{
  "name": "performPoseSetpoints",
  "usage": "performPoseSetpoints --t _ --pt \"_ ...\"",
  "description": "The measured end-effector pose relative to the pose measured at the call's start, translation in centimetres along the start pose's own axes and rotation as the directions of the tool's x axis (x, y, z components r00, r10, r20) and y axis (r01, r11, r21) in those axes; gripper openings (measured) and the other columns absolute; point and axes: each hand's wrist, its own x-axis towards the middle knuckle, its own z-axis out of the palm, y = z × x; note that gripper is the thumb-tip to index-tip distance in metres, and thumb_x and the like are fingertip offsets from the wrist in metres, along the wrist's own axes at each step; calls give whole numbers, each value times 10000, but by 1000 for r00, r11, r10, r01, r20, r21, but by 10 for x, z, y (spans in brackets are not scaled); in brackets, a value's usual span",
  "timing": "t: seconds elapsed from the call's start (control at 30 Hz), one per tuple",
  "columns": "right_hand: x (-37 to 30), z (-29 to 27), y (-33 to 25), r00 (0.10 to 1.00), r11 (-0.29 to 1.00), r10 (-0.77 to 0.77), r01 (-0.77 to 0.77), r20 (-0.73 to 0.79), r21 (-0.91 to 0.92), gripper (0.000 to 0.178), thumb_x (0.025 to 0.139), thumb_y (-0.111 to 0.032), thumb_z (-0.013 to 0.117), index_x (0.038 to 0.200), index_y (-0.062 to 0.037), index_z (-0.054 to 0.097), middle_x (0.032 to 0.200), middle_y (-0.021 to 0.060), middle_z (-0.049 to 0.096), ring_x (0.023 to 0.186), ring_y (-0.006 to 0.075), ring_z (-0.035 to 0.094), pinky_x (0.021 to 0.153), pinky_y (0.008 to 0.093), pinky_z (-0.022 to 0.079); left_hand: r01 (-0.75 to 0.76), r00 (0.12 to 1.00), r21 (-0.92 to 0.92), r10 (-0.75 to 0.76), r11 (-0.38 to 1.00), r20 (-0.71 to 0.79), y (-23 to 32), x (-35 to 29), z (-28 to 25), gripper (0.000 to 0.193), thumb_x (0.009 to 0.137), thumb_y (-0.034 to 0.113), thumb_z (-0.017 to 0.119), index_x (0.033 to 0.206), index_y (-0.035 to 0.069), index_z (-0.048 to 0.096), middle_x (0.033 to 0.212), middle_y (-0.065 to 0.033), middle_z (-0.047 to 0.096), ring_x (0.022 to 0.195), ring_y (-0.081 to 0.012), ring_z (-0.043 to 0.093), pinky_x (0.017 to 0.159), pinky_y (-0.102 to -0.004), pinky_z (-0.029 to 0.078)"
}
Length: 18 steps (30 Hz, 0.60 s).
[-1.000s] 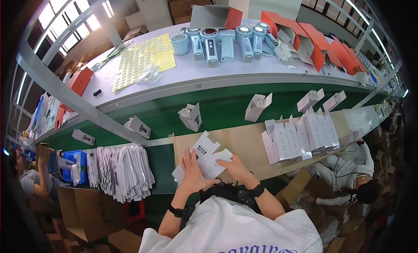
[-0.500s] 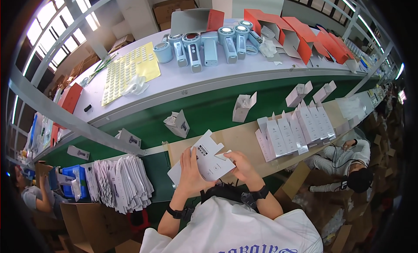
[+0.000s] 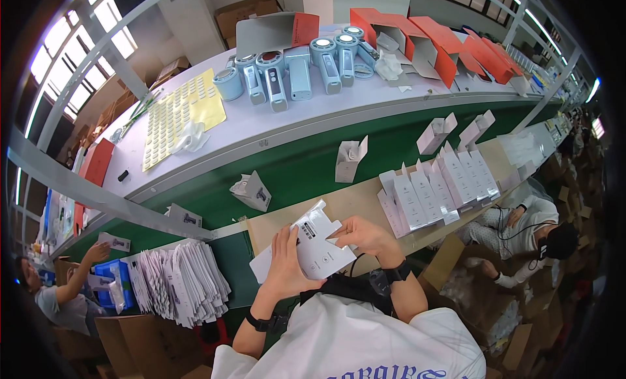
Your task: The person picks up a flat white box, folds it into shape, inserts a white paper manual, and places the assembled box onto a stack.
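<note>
My left hand point(image 3: 284, 267) grips a white, partly folded cardboard box point(image 3: 318, 254) from its left side, thumb along the lower edge. At the box's right end, my right hand point(image 3: 366, 237) pinches a small flap with bent fingers. The box lies tilted above the tan work surface point(image 3: 355, 206), and one end with cut tabs points away from me. To my left lies a thick stack of flat white boxes point(image 3: 186, 275). On my right, several folded white boxes point(image 3: 424, 195) stand upright in rows.
Along the green belt point(image 3: 297, 164) stand open white boxes point(image 3: 351, 160). The bench beyond carries light-blue handheld devices point(image 3: 300, 79), a yellow sticker sheet point(image 3: 189, 115) and red boxes point(image 3: 433, 50). A co-worker point(image 3: 531, 229) sits at right, another point(image 3: 59, 294) at left beside a blue bin point(image 3: 114, 281).
My right hand has turned further over the flap, its fingers now more curled. The box has shifted slightly. At left, the co-worker's hand has reached out to a box on the belt.
</note>
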Motion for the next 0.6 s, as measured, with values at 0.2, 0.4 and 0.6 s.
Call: performPoseSetpoints --t 0.2,0.4,0.6 --pt "6 -11 0 999 999 26 -27 47 26 339 710 47 584 1040 84 653 942 118 681 819 162 643 749 271 506 -8 1000 65 8 998 6 3 2 -6 1257 426 285 880 1408 -28 160 1379 -292 271 1293 -463 273 1096 -516 225" --pt "13 0 -9 999 944 51 -50 -6 -325 275 709 28 617 973 79 674 849 100 681 750 165 640 706 275 507 -29 998 103 23 994 65 8 -1 -10 1240 424 283 875 1400 -36 182 1362 -301 290 1286 -469 279 1097 -521 215" --pt "23 -14 3 996 806 14 -60 -83 -589 337 764 -62 674 1074 63 635 909 98 679 810 161 654 733 314 532 23 999 2 -23 1000 -45 0 -8 0 1118 477 214 865 1377 -41 254 1338 -292 320 1256 -455 322 1065 -522 260"
